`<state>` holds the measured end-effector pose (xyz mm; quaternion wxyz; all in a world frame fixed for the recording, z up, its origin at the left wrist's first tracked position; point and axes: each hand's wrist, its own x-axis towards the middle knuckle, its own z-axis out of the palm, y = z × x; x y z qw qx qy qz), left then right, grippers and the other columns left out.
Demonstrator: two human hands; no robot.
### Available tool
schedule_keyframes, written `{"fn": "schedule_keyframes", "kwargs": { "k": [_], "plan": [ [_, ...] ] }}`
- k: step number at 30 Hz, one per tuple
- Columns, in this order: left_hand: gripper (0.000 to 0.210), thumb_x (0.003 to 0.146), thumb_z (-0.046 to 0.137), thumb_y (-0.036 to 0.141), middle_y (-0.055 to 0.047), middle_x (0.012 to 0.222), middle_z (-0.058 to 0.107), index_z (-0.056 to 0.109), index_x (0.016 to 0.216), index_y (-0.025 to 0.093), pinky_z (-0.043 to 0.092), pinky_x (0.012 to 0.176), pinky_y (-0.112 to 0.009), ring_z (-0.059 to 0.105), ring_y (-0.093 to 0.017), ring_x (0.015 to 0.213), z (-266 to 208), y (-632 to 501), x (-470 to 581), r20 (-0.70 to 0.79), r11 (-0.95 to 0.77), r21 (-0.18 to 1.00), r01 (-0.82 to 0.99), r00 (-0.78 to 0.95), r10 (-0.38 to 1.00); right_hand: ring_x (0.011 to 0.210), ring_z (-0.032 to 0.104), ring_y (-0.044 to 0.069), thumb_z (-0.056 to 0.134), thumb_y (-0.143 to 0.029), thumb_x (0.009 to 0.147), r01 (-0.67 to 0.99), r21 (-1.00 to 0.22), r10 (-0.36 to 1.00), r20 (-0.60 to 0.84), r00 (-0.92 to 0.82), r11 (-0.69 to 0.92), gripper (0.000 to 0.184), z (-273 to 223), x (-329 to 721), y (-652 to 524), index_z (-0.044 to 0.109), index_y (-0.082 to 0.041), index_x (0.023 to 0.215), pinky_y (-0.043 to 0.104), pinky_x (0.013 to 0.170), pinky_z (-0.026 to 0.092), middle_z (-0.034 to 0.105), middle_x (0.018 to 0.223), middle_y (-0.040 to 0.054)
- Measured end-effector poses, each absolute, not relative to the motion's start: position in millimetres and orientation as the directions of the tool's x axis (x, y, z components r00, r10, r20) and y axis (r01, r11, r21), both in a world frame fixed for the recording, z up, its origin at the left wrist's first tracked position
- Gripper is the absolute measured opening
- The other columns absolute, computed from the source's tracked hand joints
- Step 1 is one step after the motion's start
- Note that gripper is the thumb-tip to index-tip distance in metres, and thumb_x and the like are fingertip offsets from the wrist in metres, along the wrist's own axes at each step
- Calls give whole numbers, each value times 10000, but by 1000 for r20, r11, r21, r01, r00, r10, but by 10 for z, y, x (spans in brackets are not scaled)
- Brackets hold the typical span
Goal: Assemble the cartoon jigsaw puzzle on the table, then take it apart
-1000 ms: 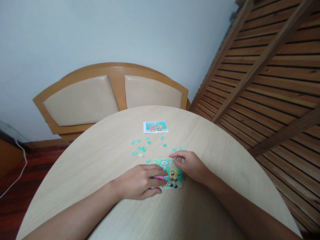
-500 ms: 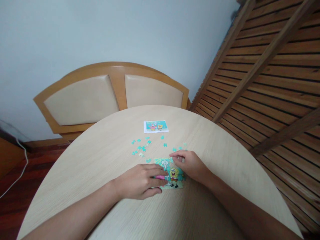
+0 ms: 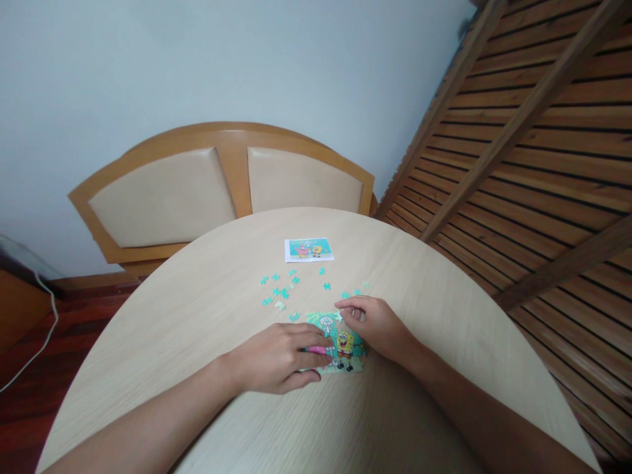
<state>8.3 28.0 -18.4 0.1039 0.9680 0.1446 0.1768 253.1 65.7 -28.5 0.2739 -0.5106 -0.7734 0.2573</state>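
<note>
A partly joined cartoon jigsaw puzzle [image 3: 344, 342] lies flat near the middle of the table, with a yellow square figure and a teal figure showing. My left hand [image 3: 284, 355] rests palm down over its left part, fingers stretched out and covering some of the picture. At the puzzle's top right edge, my right hand [image 3: 368, 319] has its fingertips bent together on a small teal puzzle piece [image 3: 339, 316]. Part of that piece and the puzzle's right side are hidden by the right hand.
Several loose teal puzzle pieces [image 3: 284, 293] lie beyond my left hand, others [image 3: 326, 286] farther right. A picture card [image 3: 310, 249] lies behind them on the round wooden table [image 3: 197, 296]. A padded bench back [image 3: 162, 191] stands behind; a slatted wooden panel [image 3: 538, 151] is at right.
Both hands stay almost in place. The piece under my right fingertips looks slightly shifted and brighter. The whole view has drifted very slightly.
</note>
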Motion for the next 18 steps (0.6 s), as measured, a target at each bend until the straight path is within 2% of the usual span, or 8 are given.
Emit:
{"fn": "schedule_keyframes", "kwargs": {
  "k": [6,13,18],
  "plan": [
    [264,1023,509,302,-117,1252,672,641,1208,168,508,1058,-420,590,-252,1225,-179,283,77,312,-937,251,242,897,314,772,695,196,563,-215,841,636,-682,923,164,-348,361,265,-279,2542,657,797,-179,960,307,734,531,781,902,59],
    [268,1030,492,306,-112,1251,673,632,1225,187,506,1056,-428,589,-250,1225,-188,282,78,318,-935,264,236,894,315,789,665,190,675,-217,791,676,-615,901,144,-409,405,318,-222,2616,660,767,-146,1087,297,740,537,746,944,78],
    [268,1026,500,307,-116,1247,674,639,1211,172,502,1062,-422,589,-251,1224,-190,282,77,316,-937,256,237,896,313,855,673,193,651,-200,830,688,-590,890,126,-438,422,241,-190,2631,668,775,-166,1035,305,793,531,740,996,82]
  ]
}}
